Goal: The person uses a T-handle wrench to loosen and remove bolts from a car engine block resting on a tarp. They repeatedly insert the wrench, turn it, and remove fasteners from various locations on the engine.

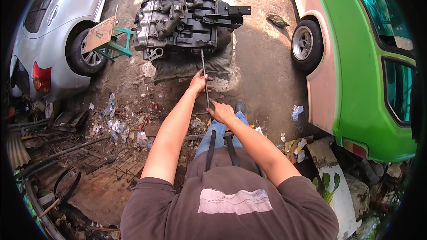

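Observation:
A dark, greasy engine block [182,22] rests on a black sack [191,69] on the ground in front of me. A long, thin metal bar [206,94] runs from the engine's near lower side back toward my body. My left hand [200,83] is closed around the bar's middle, its fingertips showing on the right side. Nearer to me, my right hand [221,112] holds the bar's near end between thumb and fingers. What the far tip of the bar meets under the engine is hard to make out.
A silver car [62,31] stands at the left, beside a small green-legged stool [116,42] with a wooden board [98,34]. On the right is a green and pink vehicle [338,62]. Litter [118,126], scrap wire mesh [115,164] and a concrete slab [336,182] lie near my feet.

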`<move>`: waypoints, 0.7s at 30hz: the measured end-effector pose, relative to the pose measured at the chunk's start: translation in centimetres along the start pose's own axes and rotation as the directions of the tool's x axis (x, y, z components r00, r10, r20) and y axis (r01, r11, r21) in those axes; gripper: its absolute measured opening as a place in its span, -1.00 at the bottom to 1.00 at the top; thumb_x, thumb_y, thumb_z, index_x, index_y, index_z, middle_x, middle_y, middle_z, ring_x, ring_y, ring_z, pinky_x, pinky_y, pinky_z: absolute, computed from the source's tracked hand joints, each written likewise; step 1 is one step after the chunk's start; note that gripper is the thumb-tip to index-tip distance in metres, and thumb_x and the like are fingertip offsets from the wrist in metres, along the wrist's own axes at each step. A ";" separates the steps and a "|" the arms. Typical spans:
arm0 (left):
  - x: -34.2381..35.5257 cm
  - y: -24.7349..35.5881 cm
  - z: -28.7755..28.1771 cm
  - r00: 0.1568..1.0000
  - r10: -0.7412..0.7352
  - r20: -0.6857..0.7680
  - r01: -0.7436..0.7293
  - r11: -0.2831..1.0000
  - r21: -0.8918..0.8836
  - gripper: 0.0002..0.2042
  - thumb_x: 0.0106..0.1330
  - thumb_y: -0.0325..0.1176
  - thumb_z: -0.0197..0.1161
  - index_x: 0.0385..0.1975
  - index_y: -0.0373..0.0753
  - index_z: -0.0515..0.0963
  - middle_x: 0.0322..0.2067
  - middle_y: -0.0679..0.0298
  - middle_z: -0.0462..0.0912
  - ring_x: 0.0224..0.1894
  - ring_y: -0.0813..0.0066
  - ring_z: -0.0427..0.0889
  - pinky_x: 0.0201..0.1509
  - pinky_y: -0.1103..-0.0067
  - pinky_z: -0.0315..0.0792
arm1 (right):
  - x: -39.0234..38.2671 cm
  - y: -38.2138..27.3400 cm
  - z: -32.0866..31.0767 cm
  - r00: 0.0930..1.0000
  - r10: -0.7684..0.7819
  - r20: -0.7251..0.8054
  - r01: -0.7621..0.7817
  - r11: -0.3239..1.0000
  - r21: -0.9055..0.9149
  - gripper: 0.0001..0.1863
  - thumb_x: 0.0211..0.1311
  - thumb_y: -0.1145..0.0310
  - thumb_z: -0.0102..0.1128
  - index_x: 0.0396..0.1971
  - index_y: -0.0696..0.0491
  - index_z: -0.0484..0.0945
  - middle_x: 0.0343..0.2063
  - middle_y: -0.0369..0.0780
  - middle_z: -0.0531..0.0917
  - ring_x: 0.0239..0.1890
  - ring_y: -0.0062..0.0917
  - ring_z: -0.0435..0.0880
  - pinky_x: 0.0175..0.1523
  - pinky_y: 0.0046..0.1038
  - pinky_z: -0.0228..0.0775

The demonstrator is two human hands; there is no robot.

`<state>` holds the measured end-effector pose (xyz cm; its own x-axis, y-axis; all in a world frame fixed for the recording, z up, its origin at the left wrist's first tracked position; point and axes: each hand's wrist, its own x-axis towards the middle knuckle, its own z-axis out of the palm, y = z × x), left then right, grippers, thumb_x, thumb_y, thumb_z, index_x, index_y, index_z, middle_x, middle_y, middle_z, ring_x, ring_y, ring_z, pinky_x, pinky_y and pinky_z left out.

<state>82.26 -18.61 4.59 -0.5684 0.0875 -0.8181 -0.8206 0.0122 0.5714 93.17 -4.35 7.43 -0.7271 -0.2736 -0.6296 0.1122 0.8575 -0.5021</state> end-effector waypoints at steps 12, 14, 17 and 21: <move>1.1 -1.6 -0.8 0.998 -0.020 0.054 0.017 0.999 0.042 -0.44 0.53 -0.28 -0.17 0.46 0.06 -0.19 0.03 0.10 0.59 -0.24 0.19 0.71 -0.28 0.32 0.66 | -0.1 -0.6 0.8 0.997 0.055 0.057 -0.055 0.998 -0.004 -0.38 0.28 -0.14 0.01 0.18 0.00 0.43 -0.16 0.03 0.67 -0.01 -0.09 0.62 0.10 -0.11 0.41; 1.3 -1.3 -0.8 0.998 -0.021 0.053 0.018 0.999 0.050 -0.44 0.53 -0.28 -0.17 0.46 0.06 -0.18 0.03 0.11 0.59 -0.25 0.20 0.71 -0.28 0.32 0.66 | 0.2 -0.8 0.8 0.997 0.062 0.051 -0.062 0.998 -0.006 -0.39 0.28 -0.13 0.02 0.17 -0.02 0.43 -0.16 0.01 0.67 -0.02 -0.10 0.62 0.10 -0.11 0.41; 1.3 -1.1 -1.0 0.998 -0.026 0.050 0.024 0.999 0.048 -0.45 0.53 -0.29 -0.16 0.46 0.06 -0.16 0.03 0.12 0.59 -0.25 0.22 0.71 -0.28 0.32 0.66 | 0.4 -0.9 0.6 0.996 0.069 0.064 -0.069 0.998 -0.011 -0.39 0.29 -0.12 0.01 0.19 -0.02 0.42 -0.15 0.01 0.67 -0.01 -0.10 0.62 0.10 -0.12 0.42; 1.2 -1.2 -1.0 0.998 -0.010 0.055 0.007 0.999 0.043 -0.46 0.53 -0.28 -0.17 0.45 0.05 -0.14 0.00 0.13 0.60 -0.24 0.23 0.70 -0.29 0.32 0.66 | 0.4 -0.9 0.7 0.996 0.068 0.060 -0.067 0.998 -0.008 -0.40 0.30 -0.11 0.01 0.20 -0.03 0.42 -0.14 0.01 0.67 -0.02 -0.11 0.62 0.09 -0.12 0.42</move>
<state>82.47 -19.54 2.81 -0.5561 0.1422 -0.8188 -0.8215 0.0552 0.5675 93.27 -5.54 7.22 -0.6756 -0.2408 -0.6968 0.1553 0.8774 -0.4538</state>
